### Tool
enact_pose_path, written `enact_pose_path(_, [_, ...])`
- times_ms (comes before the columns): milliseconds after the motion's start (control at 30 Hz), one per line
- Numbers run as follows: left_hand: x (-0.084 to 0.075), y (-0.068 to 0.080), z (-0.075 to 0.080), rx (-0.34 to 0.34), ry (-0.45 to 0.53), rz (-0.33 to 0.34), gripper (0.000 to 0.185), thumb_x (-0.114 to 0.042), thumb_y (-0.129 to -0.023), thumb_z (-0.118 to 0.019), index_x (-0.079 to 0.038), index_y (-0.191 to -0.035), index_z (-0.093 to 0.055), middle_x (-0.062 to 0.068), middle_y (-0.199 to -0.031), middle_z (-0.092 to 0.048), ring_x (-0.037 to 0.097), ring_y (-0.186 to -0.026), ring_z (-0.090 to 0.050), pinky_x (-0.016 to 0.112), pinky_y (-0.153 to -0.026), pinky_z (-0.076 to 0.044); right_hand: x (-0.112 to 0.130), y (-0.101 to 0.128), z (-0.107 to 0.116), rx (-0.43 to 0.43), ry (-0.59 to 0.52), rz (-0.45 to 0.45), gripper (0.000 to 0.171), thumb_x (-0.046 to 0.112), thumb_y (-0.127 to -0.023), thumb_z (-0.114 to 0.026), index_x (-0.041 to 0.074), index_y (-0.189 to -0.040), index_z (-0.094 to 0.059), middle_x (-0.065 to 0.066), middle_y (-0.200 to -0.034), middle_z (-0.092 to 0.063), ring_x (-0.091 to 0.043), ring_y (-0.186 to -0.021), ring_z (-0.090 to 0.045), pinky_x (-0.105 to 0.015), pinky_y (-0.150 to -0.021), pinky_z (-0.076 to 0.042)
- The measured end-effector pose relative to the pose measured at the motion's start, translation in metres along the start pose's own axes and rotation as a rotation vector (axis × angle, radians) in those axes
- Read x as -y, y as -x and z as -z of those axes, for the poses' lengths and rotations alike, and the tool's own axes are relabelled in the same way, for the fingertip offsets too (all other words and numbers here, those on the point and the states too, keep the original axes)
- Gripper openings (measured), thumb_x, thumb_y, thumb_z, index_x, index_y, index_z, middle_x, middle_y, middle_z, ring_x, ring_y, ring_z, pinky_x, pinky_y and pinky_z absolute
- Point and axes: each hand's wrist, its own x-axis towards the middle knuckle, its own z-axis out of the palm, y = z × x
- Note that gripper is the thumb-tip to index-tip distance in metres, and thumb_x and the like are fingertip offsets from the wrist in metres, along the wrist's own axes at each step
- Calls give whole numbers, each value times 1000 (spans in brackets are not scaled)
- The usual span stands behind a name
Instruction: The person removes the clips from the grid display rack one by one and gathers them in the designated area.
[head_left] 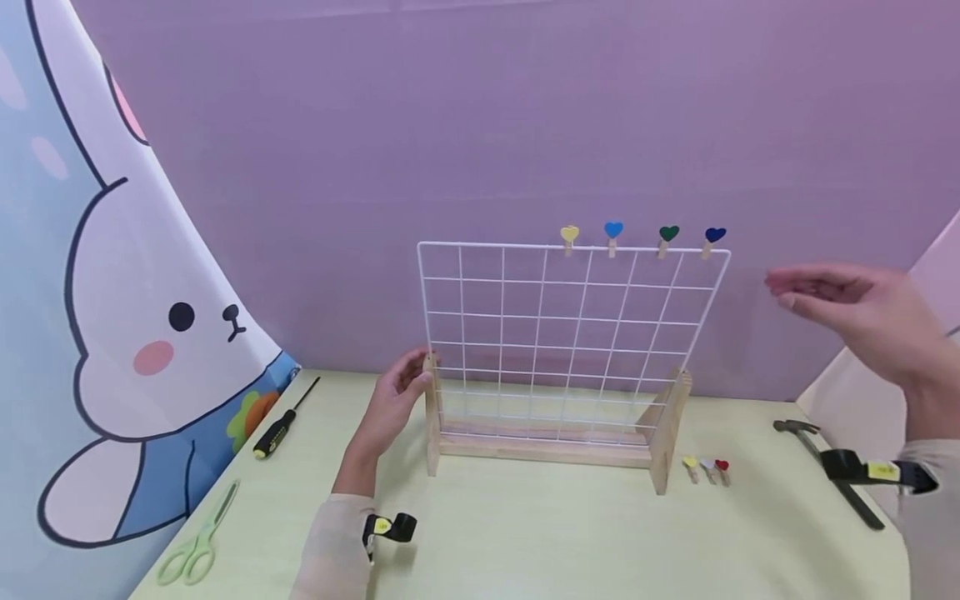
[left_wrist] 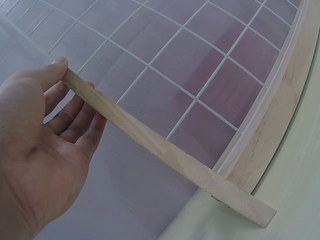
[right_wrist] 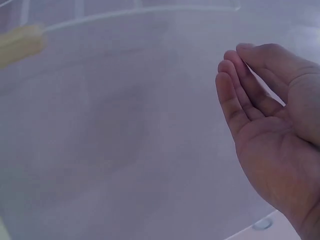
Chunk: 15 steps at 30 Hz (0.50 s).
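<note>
While our left hand [head_left: 393,400] steadies the left wooden post [head_left: 432,417] of the wire grid stand [head_left: 570,325] with thumb and relaxed fingers, our right hand [head_left: 862,312] hovers empty, fingers straight, near the heart clips [head_left: 641,235] atop the grid.

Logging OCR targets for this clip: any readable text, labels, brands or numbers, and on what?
None readable.
Yellow tags on the wrist straps, left and right: too small to tell any print.
Screwdriver, hammer, scissors, heart clips, wire grid: no markings visible.
</note>
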Motion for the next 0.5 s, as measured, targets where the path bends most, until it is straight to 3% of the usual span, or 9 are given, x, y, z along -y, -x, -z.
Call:
enact_pose_path(167, [2, 1, 1, -3, 8, 0, 47, -19, -106, -59, -7, -150, -49, 28, -149, -53, 42, -140, -48, 13, -104, -48, 29, -16, 5, -46, -73, 48, 34, 0, -94, -72, 4, -128, -71, 24, -107, -77, 11, -98, -70, -1, -84, -49])
enact_pose_path(400, [2, 0, 1, -11, -18, 11, 45, -21, -106, -59, -11, -150, -51, 19, -147, -58, 24, -133, -55, 14, -104, -49, 64, -32, 5, -63, -83, 31, 34, 7, -93, -75, 5, -127, -72, 22, -105, -78, 10, -97, -70, -1, -85, -46])
enact_pose_path(500, [2, 0, 1, -12, -15, 10, 45, -21, -106, -59, -11, -149, -51, 20, -148, -57, 28, -135, -54, 13, -104, -48, 76, -38, 3, -60, -106, 21, 35, 9, -93, -76, 7, -128, -72, 21, -105, -78, 10, -98, -70, -2, -86, -46])
